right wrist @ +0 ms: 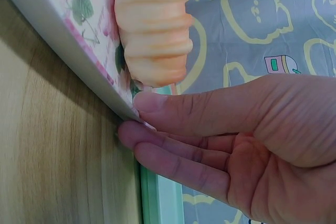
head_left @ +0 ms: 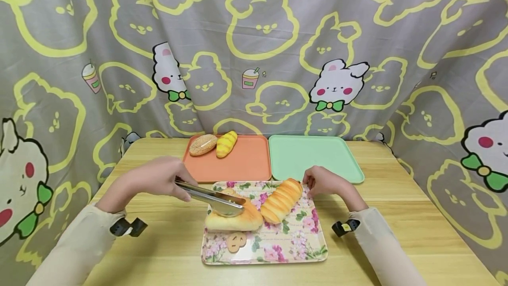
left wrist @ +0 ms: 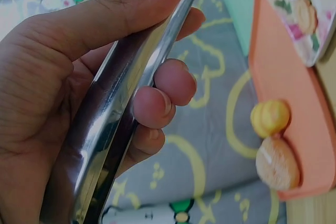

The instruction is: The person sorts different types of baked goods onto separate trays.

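Note:
My left hand (head_left: 164,178) grips metal tongs (head_left: 210,197), seen close up in the left wrist view with the fingers (left wrist: 173,82) wrapped round the arms. The tongs' end lies over a wide golden bread (head_left: 234,222) on the floral tray (head_left: 289,250); whether it pinches the bread I cannot tell. At the tray's far right corner, my right hand (head_left: 323,181) pinches the rim between thumb and fingers, as the right wrist view shows. A ridged bread roll (head_left: 282,201) lies on the tray near that hand. A heart-shaped cookie (head_left: 236,242) sits in front of the wide bread.
Behind the floral tray, an orange tray (head_left: 250,162) carries a seeded bread (head_left: 203,144) and a yellow striped bread (head_left: 226,144). Beside it on the right is a green tray (head_left: 313,156). A patterned curtain (head_left: 274,56) hangs behind the wooden table (head_left: 158,242).

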The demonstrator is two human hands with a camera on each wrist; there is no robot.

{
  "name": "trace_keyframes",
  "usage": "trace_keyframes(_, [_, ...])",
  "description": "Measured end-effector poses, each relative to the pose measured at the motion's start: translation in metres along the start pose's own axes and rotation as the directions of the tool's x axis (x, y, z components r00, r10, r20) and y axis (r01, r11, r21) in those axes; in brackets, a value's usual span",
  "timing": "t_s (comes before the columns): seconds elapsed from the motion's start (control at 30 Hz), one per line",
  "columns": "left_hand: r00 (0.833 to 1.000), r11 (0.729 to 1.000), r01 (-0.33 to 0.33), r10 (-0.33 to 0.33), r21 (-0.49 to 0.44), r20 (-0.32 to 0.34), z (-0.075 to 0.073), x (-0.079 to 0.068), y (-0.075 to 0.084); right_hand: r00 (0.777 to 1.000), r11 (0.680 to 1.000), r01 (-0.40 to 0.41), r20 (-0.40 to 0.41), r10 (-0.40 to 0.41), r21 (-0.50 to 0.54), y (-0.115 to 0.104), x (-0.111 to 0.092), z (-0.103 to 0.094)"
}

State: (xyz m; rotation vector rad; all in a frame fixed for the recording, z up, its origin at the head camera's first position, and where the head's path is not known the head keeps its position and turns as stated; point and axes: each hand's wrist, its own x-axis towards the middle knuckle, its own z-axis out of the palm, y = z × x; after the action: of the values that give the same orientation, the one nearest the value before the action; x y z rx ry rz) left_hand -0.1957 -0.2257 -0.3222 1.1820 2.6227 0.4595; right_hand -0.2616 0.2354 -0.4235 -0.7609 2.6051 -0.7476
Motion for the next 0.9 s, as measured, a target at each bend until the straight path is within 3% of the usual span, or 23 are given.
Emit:
trace_keyframes(0.23, [0.993, 0.991, 0.109, -0.112, -0.081, -0.042, -0.015, -0.02, -0.01, 1.0, 1.0, -0.014, 0.0, 0.014, 0.012, -0.002, -0.001, 0.0])
trace_keyframes(0.4, [0.978, 0.987, 0.152, -0.158, -0.052, -0.138, -0.022, -0.025, -0.022, 1.0, 1.0, -0.012, -0.003, 0.012, 0.008, -0.003, -0.001, 0.0])
trace_keyframes(0.7, [0.926, 0.974, 0.218, -0.184, 0.068, -0.33, -0.026, -0.017, -0.038, 1.0, 1.0, -0.01, -0.002, 0.01, 0.016, -0.002, -0.002, 0.001])
trace_keyframes(0.9, [0.899, 0.967, 0.25, -0.208, 0.06, -0.385, -0.027, -0.001, -0.046, 1.0, 1.0, -0.005, 0.0, 0.005, 0.015, -0.002, -0.002, 0.002])
